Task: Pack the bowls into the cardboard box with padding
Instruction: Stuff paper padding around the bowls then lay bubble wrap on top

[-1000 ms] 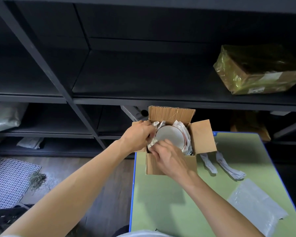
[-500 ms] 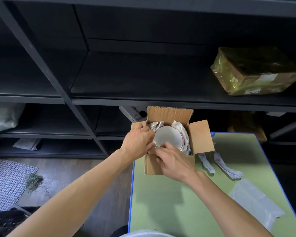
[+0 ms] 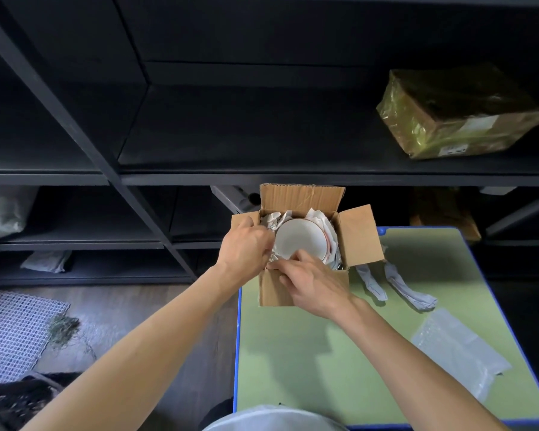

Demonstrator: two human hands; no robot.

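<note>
An open cardboard box (image 3: 360, 236) stands at the far left corner of the green table (image 3: 308, 353). Inside lies a white bowl (image 3: 299, 237) with a thin red rim, packed round with crumpled white padding paper (image 3: 319, 217). My left hand (image 3: 245, 248) is at the box's left wall, its fingers curled into the padding beside the bowl. Over the box's near edge my right hand (image 3: 315, 283) reaches in, fingertips down in the padding at the bowl's near side. What the fingertips hold is hidden.
Two twisted strips of white padding (image 3: 395, 283) lie on the table right of the box, and a bubble-wrap sheet (image 3: 458, 349) lies nearer on the right. Dark shelving stands behind, with a wrapped parcel (image 3: 458, 113) on it. A mesh mat (image 3: 13, 331) is on the floor at left.
Both hands have shifted slightly at the box's near left corner, working the padding beside the bowl. The bowl and box stay in place.
</note>
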